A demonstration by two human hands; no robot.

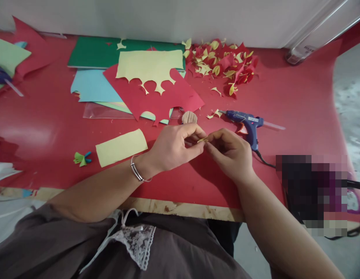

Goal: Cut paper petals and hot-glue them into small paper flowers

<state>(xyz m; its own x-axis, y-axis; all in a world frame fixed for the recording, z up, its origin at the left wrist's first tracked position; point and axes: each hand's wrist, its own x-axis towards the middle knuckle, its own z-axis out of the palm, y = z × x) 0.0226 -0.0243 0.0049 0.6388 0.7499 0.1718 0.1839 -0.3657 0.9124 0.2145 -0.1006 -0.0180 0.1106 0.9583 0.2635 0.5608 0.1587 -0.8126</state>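
Note:
Between the fingertips of both hands is a small yellow paper piece (202,140). My left hand (180,146) pinches it from the left, its thumb and fingers pressed together. From the right, my right hand (230,153) pinches the same piece, its other fingers curled. A round wooden-looking disc (189,117) lies just beyond my left hand. To the right of it, a blue glue gun (246,123) rests on its side near my right hand. A cut yellow paper strip (122,147) lies left of my left hand.
Stacked behind are a green sheet (93,52), blue paper (94,85), red paper (180,91) and scalloped yellow paper (151,64). A red and yellow petal pile (220,62) is at the back. A green-blue paper flower (82,159) sits left on the red table (46,116).

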